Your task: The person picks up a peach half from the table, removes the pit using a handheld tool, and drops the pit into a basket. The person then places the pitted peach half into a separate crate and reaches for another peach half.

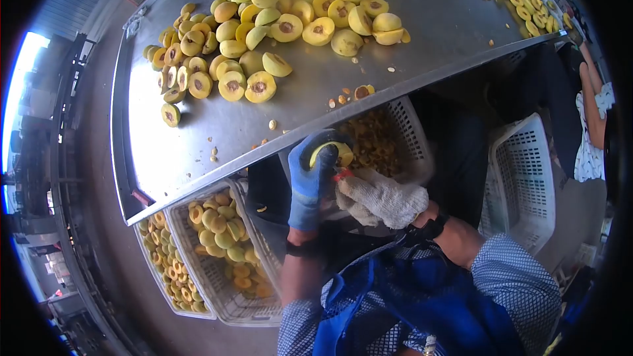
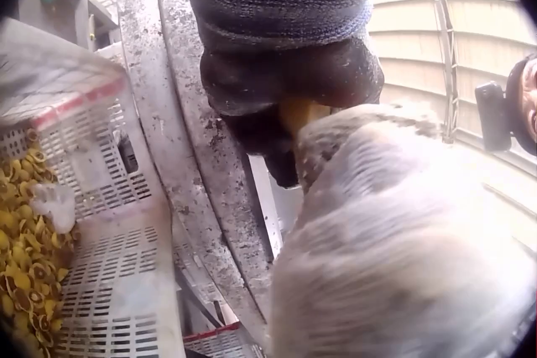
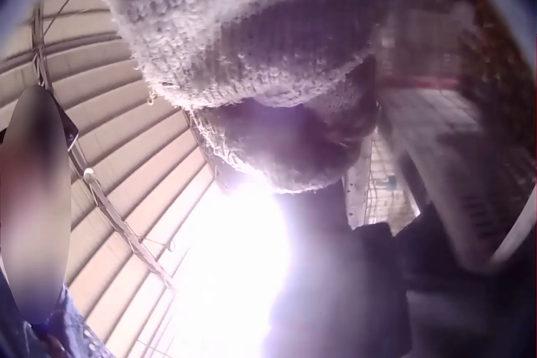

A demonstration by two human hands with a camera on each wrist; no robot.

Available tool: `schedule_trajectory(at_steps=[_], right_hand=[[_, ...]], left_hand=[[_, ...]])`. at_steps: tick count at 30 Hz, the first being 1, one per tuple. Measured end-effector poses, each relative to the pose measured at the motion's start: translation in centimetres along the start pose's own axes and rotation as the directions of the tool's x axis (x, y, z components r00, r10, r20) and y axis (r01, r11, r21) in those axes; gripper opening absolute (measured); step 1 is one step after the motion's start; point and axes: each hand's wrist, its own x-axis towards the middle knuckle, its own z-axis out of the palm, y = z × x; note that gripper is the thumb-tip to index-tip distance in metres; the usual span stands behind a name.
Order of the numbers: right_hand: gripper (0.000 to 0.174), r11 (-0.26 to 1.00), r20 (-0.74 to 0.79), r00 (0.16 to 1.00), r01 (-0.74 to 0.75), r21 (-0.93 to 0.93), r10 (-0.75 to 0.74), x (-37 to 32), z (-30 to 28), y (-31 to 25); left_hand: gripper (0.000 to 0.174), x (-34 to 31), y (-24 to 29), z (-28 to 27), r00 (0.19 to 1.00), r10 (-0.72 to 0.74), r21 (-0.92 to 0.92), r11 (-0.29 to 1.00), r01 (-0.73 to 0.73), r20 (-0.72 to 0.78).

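My left hand [image 1: 307, 178], in a blue glove with a dark coated palm, grips a yellow peach half [image 1: 344, 153] over the table's front edge. Close against the fruit, my right hand [image 1: 384, 199] wears a white knit glove and holds a small tool with a red handle [image 1: 342, 175]; its working end is hidden. In the left wrist view, a bit of yellow fruit [image 2: 298, 113] shows between the dark glove and the white glove [image 2: 394, 232]. The right wrist view shows mostly the knit glove [image 3: 252, 31].
Many halved peaches [image 1: 287, 28] are heaped on the metal table [image 1: 316, 86]. Below my hands stands a crate with brown pits [image 1: 376, 145]. Crates of peaches [image 1: 224, 227] stand at left, a white crate [image 1: 521, 178] at right. Another person's arm [image 1: 591, 92] is at far right.
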Motion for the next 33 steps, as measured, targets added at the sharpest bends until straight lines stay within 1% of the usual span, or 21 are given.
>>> schedule_trajectory(at_steps=[1, 4, 5, 7, 9, 11, 13, 15, 17, 19, 20, 21, 24, 26, 27, 28, 29, 30, 31, 32, 33], right_hand=[[0.028, 0.999, 0.014, 0.999, -0.032, -0.031, 0.032, 0.1, -0.5, 0.0], [0.029, 0.968, 0.156, 0.987, -0.061, 0.244, 0.023, 0.5, -1.0, 2.1], [0.035, 0.952, 0.113, 0.993, -0.066, 0.299, 0.034, 0.2, 0.2, 1.7], [0.035, 0.947, 0.161, 0.987, -0.077, 0.311, 0.027, 0.2, 0.0, 1.9], [0.036, 0.938, 0.183, 0.983, -0.077, 0.338, 0.015, 0.3, -0.5, 2.2], [0.037, 0.959, -0.017, 0.961, 0.273, -0.078, -0.276, 1.4, -1.2, 4.2], [0.036, 0.891, -0.067, 0.922, 0.347, -0.292, -0.381, 1.5, -1.7, 5.3], [0.034, 0.932, -0.077, 0.961, 0.235, -0.277, -0.266, 0.1, -0.6, 3.1], [0.031, 0.985, 0.073, 0.989, 0.133, -0.108, -0.126, -0.5, -1.4, 2.9], [0.036, 0.995, 0.206, 0.978, -0.062, 0.076, 0.045, -0.6, -1.7, 2.6], [0.038, 0.999, 0.163, 0.987, -0.009, 0.051, 0.001, -0.6, -1.6, 3.1], [0.041, 0.999, 0.12, 0.992, 0.047, 0.022, -0.049, -0.6, -1.4, 3.8], [0.046, 0.996, 0.118, 0.991, 0.062, 0.059, -0.069, -0.7, -1.5, 3.1], [0.048, 0.995, 0.152, 0.985, 0.08, 0.051, -0.087, -0.8, -2.0, 2.7], [0.048, 0.993, 0.17, 0.978, 0.119, 0.002, -0.118, -0.7, -2.8, 2.7], [0.047, 0.996, 0.123, 0.99, 0.057, 0.066, -0.065, -0.4, -3.1, 2.4], [0.047, 0.991, 0.074, 0.997, 0.001, 0.137, -0.011, -0.2, -3.3, 2.1], [0.047, 0.976, 0.025, 0.999, -0.047, 0.211, 0.042, 0.0, -3.5, 1.8], [0.047, 0.949, -0.096, 0.99, -0.065, 0.308, 0.099, 1.2, -4.2, 2.6], [0.047, 0.911, -0.209, 0.964, -0.07, 0.406, 0.167, 2.0, -4.5, 2.9], [0.047, 0.972, -0.168, 0.979, -0.078, 0.219, 0.117, 1.2, -4.2, 2.1]], left_hand=[[0.058, 0.0, 0.0, 0.0, 1.0, 0.006, 0.031, 0.999, -0.007, 0.022], [0.062, 0.0, -1.1, 0.4, 1.0, -0.014, 0.023, 1.0, 0.015, -0.024], [0.059, 0.1, -1.7, 0.4, 1.0, 0.012, -0.058, 0.998, -0.013, -0.011], [0.053, 0.0, -2.8, 0.3, 0.998, 0.062, -0.218, 0.974, -0.057, 0.016], [0.058, 0.0, -3.2, 0.6, 0.998, 0.054, -0.246, 0.968, -0.051, 0.008], [0.062, -0.1, -3.2, 1.3, 0.999, 0.043, -0.27, 0.962, -0.048, -0.024], [0.065, -0.7, -2.8, 1.6, 0.997, 0.016, -0.278, 0.96, -0.038, -0.081], [0.068, -1.0, -2.3, 1.9, 0.993, 0.012, -0.271, 0.962, -0.045, -0.12], [0.072, -1.5, -1.2, 2.2, 0.992, -0.002, -0.287, 0.957, -0.035, -0.127], [0.073, -2.0, -1.2, 2.1, 0.998, -0.065, -0.471, 0.88, 0.061, 0.007], [0.074, -2.1, -1.1, 2.2, 0.994, -0.083, -0.553, 0.826, 0.111, 0.077], [0.074, -2.3, -1.3, 2.3, 0.984, -0.071, -0.706, 0.687, 0.169, 0.166], [0.075, -2.5, -0.8, 2.7, 0.965, -0.242, -0.752, 0.618, 0.23, 0.097], [0.076, -2.1, -1.3, 0.8, 0.987, -0.142, -0.291, 0.95, 0.114, -0.076], [0.078, -3.0, -0.2, -0.8, 0.972, -0.177, -0.188, 0.971, 0.147, -0.155], [0.069, -3.7, 1.3, -2.9, 0.967, -0.152, 0.03, 0.986, 0.161, -0.203], [0.059, -4.6, 2.8, -5.8, 0.966, -0.106, 0.333, 0.925, 0.182, -0.234], [0.05, -5.6, 4.4, -8.6, 0.968, -0.067, 0.639, 0.739, 0.211, -0.242], [0.042, -6.6, 6.1, -10.8, 0.971, -0.045, 0.871, 0.434, 0.231, -0.235], [0.034, -7.3, 7.4, -12.7, 0.973, -0.007, 0.962, 0.147, 0.231, -0.232], [0.028, -7.4, 8.2, -14.0, 0.969, 0.04, 0.969, -0.043, 0.245, -0.243]])
